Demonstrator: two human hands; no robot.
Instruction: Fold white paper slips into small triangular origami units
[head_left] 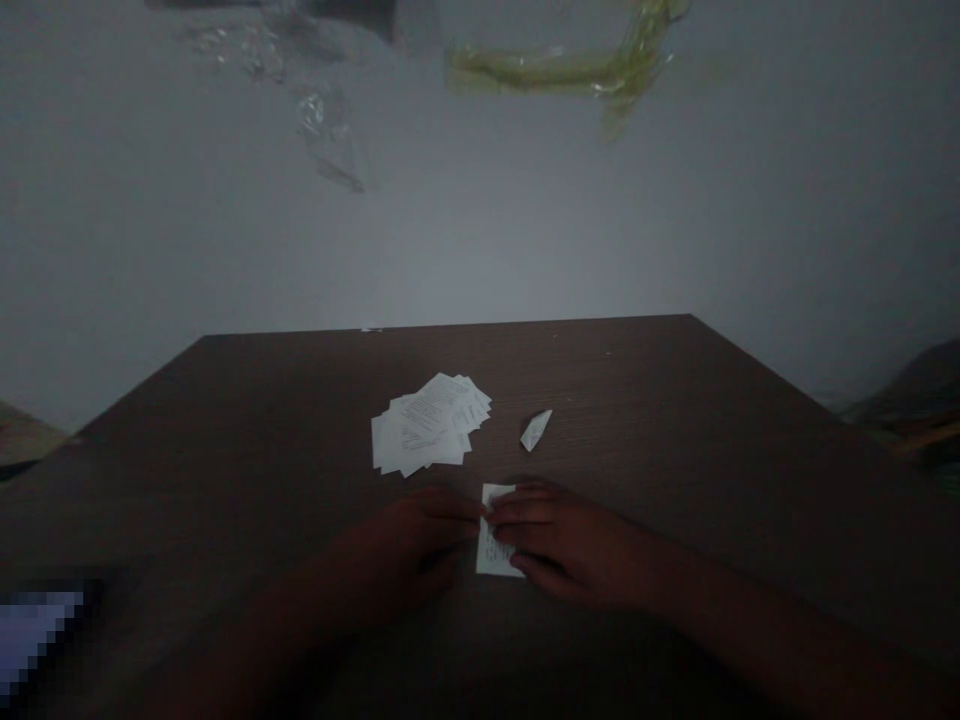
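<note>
A small white paper slip with printed lines lies on the dark wooden table near me. My right hand rests on it, fingers stretched flat and pressing it down. My left hand meets the slip's left edge, its fingers bent toward the paper and touching it; the dim light hides whether they pinch it. A loose pile of similar white slips lies just beyond my hands. To the pile's right sits a small folded piece of paper.
The table's far edge meets a pale wall. Clear plastic wrap and a yellow-green plastic bag hang or lie up near the top. A blurred-out bright patch sits at the lower left.
</note>
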